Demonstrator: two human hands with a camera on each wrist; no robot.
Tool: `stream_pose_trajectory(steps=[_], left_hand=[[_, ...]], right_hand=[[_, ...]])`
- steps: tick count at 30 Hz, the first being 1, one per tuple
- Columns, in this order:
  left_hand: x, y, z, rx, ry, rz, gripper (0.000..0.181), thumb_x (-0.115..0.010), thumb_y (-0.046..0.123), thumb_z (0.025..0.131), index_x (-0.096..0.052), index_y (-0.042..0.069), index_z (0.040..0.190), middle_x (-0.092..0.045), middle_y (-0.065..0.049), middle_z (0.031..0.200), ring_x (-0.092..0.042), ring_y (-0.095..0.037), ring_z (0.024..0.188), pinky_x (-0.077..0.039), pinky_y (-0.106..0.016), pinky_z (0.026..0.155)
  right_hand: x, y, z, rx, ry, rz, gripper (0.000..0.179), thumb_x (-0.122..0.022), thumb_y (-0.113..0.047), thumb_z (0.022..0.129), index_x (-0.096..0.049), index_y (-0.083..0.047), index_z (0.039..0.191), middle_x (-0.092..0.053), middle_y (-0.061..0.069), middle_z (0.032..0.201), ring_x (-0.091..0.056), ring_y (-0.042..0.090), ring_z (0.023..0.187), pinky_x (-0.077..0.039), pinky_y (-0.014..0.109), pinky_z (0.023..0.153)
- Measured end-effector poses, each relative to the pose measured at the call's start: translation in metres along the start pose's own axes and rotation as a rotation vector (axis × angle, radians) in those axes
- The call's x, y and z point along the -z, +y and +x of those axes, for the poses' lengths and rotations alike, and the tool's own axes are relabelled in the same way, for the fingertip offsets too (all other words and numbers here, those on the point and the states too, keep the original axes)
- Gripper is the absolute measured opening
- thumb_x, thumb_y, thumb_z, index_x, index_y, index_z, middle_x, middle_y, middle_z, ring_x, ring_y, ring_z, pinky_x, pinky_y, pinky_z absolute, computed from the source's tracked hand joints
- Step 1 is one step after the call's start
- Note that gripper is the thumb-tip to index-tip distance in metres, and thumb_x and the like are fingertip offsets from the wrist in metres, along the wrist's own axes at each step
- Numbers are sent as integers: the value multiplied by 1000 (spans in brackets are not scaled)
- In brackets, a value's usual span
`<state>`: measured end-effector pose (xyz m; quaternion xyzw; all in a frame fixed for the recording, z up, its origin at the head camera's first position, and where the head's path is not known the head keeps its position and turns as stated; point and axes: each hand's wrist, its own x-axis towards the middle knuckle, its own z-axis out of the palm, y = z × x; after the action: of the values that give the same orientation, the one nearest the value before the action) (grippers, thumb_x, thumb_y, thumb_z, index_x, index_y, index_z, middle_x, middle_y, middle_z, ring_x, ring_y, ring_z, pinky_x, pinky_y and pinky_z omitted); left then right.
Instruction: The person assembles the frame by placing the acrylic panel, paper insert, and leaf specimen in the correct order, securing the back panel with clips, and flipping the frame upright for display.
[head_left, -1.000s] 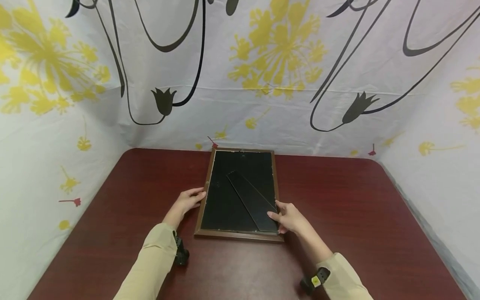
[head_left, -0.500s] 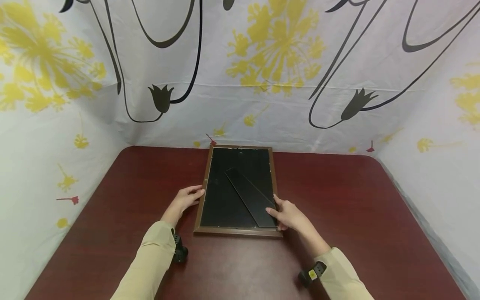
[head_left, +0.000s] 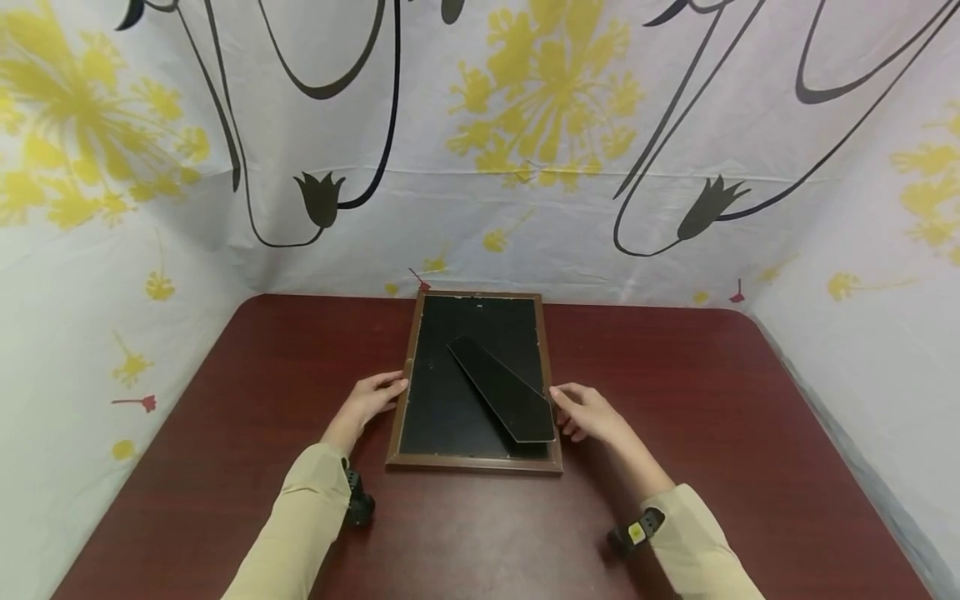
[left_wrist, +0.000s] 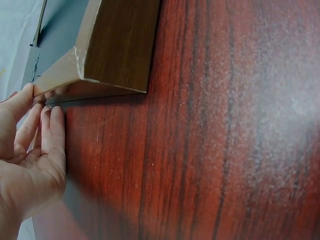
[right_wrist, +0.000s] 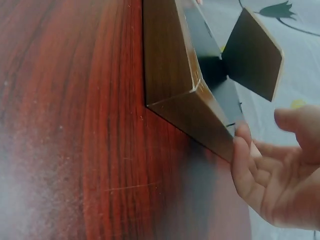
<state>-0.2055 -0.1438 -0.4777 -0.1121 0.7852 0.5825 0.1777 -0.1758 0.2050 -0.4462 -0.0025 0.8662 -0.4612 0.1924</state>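
My left fingers (left_wrist: 56, 132) pinching rectangular brown wooden frame (head_left: 442, 408) at nine o'clock, right fingers (right_wrist: 242, 167) spreading loosely, tapered black flap (head_left: 504, 396) tilting

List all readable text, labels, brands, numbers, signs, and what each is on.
No readable text anywhere.
Yellow patch on right-wrist device: any marking too small to read.
Frame and stand: no lettering visible.
Wall cloth: printed flowers only.

A frame (head_left: 450, 400) lies back-up on the bench (head_left: 480, 525), a cloth (head_left: 450, 150) hanging behind. A flap (head_left: 502, 392) angles up over the frame. The left hand (head_left: 369, 402) is at its left side, the right hand (head_left: 588, 414) at its right, apparently touching.
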Motion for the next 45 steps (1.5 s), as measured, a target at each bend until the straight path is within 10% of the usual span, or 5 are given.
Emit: stream_pose_trajectory(steps=[6,18,32,45], left_hand=[[0,3,-1,5,-7,-1,49,-53,22,93,-40,6,138,-40,-20,140,-44,-32,126,-44,-41,102],[-1,4,-2,11,-16,-6,50,-53,23,93,-40,6,138,-36,-19,143,-43,-32,127,-43,-40,102],[20,0,-2,-21,-272,58,67,-58,18,90,-21,9,145,-22,-17,150,-25,-34,136,-25,-48,113],[17,9,-3,6,-303,24,72,-58,8,88,-15,3,145,-15,-20,150,-16,-37,138,-23,-49,114]], right_hand=[[3,9,16,-31,88,55,39,-51,-21,94,-49,6,121,-60,27,108,-64,20,79,-58,35,64],[10,0,55,-130,17,158,53,-58,-20,90,-39,1,135,-52,23,121,-56,31,109,-56,37,81],[6,6,56,-154,38,252,54,-61,-22,88,-41,-5,136,-52,11,106,-60,13,85,-58,32,77],[9,6,57,-139,8,201,56,-58,-24,90,-37,-2,137,-50,14,110,-59,18,93,-57,32,78]])
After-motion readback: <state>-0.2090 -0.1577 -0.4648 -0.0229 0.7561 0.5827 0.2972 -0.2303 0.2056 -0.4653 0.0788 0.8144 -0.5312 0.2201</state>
